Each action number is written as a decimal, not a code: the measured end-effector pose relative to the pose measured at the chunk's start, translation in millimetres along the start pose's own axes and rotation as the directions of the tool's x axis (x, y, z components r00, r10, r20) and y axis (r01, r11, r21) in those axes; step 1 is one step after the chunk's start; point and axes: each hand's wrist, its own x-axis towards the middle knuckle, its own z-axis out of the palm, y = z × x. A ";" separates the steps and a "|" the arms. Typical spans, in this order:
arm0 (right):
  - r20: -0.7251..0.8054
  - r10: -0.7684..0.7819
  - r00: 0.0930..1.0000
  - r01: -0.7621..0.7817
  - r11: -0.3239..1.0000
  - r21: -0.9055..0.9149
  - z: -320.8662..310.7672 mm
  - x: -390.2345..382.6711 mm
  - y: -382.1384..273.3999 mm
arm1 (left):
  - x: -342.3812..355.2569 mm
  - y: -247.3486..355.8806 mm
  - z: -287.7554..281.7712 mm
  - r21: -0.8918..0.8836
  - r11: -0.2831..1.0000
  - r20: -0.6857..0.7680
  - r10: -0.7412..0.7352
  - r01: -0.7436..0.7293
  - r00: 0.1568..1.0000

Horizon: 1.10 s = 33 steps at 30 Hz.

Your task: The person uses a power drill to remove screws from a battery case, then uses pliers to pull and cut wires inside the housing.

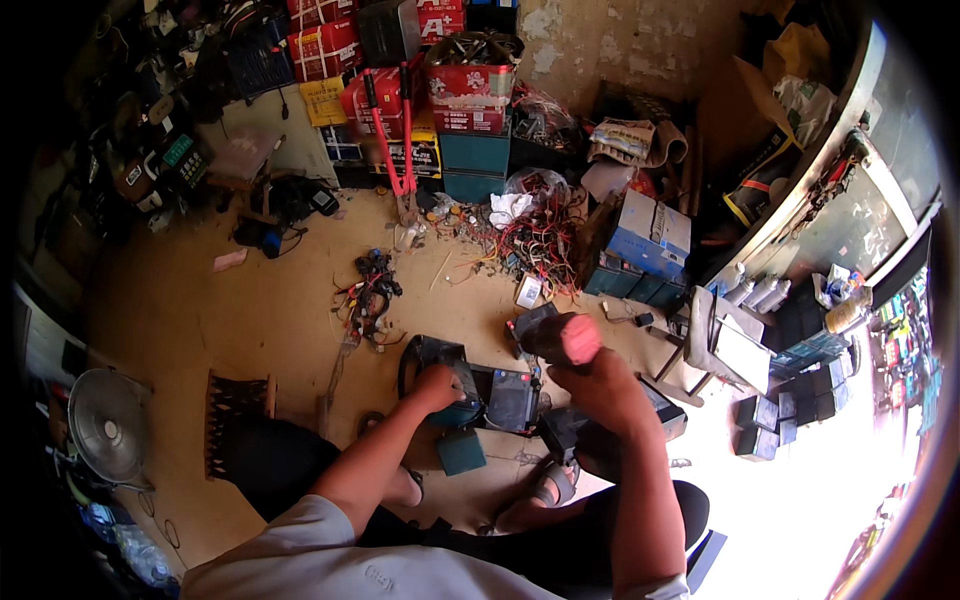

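My right hand [590,385], at centre right, grips a dark tool with a red end face [578,340], apparently a mallet, raised over the black cases. My left hand [435,390] is closed inside the left black battery case [430,355]; what it holds is hidden. A dark battery [508,400] with small coloured terminals lies beside that case. A teal block [460,452] sits below my left hand. Another black case [600,455] is partly behind my right forearm.
Wire tangles [530,235] and red bolt cutters [395,160] are by stacked boxes [470,100] at the back. A fan [108,425] and a woven-seat stool [240,400] are left. A chair [730,340] and batteries [775,410] are right.
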 end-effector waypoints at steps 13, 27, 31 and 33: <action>-0.254 -0.072 0.965 0.124 0.973 0.196 -24.7 -20.8 19.9 | 1.7 86.8 -62.1 0.227 0.973 0.103 0.020 -0.043 0.994; -0.337 -0.181 0.924 0.277 0.924 0.264 -28.0 -24.8 -8.8 | -81.4 134.9 -87.3 0.004 0.960 0.513 0.240 -0.281 0.825; -0.390 -0.219 0.894 0.335 0.906 0.260 -33.6 -28.2 -6.6 | -115.4 104.5 -99.8 0.000 1.000 0.783 0.014 -0.022 0.622; -0.406 -0.216 0.888 0.337 0.906 0.256 -35.2 -28.9 -2.3 | -118.3 93.2 -111.7 -0.001 0.967 0.839 -0.137 0.253 0.526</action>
